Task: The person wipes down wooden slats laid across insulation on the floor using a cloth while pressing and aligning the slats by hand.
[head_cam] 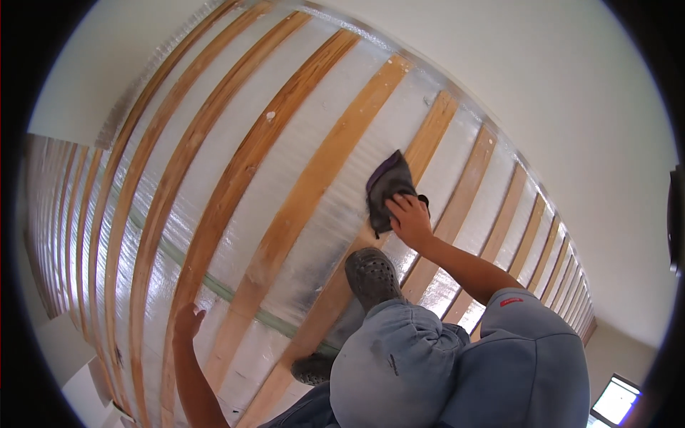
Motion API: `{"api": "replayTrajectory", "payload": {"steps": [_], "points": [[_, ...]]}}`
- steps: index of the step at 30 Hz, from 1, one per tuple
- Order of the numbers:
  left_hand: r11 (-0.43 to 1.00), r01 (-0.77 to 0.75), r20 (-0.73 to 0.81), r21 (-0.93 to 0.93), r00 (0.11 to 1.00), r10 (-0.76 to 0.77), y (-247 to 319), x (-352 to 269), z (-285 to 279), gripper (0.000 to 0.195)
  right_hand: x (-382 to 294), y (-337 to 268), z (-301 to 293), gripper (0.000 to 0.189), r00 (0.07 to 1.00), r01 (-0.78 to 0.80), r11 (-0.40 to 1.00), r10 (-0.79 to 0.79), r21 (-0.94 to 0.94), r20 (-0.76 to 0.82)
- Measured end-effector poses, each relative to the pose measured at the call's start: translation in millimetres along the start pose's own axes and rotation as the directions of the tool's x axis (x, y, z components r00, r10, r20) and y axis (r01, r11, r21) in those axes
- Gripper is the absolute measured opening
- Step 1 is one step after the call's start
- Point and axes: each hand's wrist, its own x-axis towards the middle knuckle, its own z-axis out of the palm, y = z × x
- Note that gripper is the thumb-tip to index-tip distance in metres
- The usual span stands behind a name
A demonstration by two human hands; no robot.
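Observation:
My right hand point(411, 218) holds a dark grey cloth point(384, 184) with a purple edge against a wooden batten point(428, 140). A small black round part point(423, 200) shows beside my fingers; what it belongs to is hidden. On the other side, my left hand point(187, 321) is at another wooden batten point(199, 273), with no object visible in it and the thumb apart from the fingers. Whether that hand touches the wood is hard to tell. Between the battens lies shiny silvery foil sheeting point(316, 241).
My perforated dark clogs point(373, 273) stand on the battens and foil. A green strip point(218, 287) runs crosswise beneath the battens. Pale walls point(551, 80) border the battened floor. A bright window point(615, 400) is at lower right, and white panels point(88, 388) stand at lower left.

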Motion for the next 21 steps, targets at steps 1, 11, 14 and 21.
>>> {"api": "replayTrajectory", "payload": {"steps": [1,11,14,21], "points": [[1.000,0.014,-0.059,0.006,0.998,-0.013,-2.6,-5.4,-1.7,0.036,-7.0,-9.2,-9.7,0.054,0.987,0.153,0.987,-0.155,0.043,0.036],[0.987,0.129,-0.121,-0.096,0.983,-0.140,-31.3,-114.4,28.7,0.018,139.2,373.8,-20.9,0.052,0.948,-0.314,0.935,0.318,-0.167,0.002],[0.936,0.335,-0.009,-0.103,0.941,-0.338,-23.2,-194.5,82.6,0.029,183.3,354.0,8.6,0.051,0.832,-0.494,0.765,0.554,-0.412,0.033],[0.773,0.548,0.328,-0.319,0.829,-0.452,60.3,-318.1,218.4,0.042,128.7,188.9,15.0,0.052,0.953,-0.201,0.910,0.267,-0.362,0.143]]}}
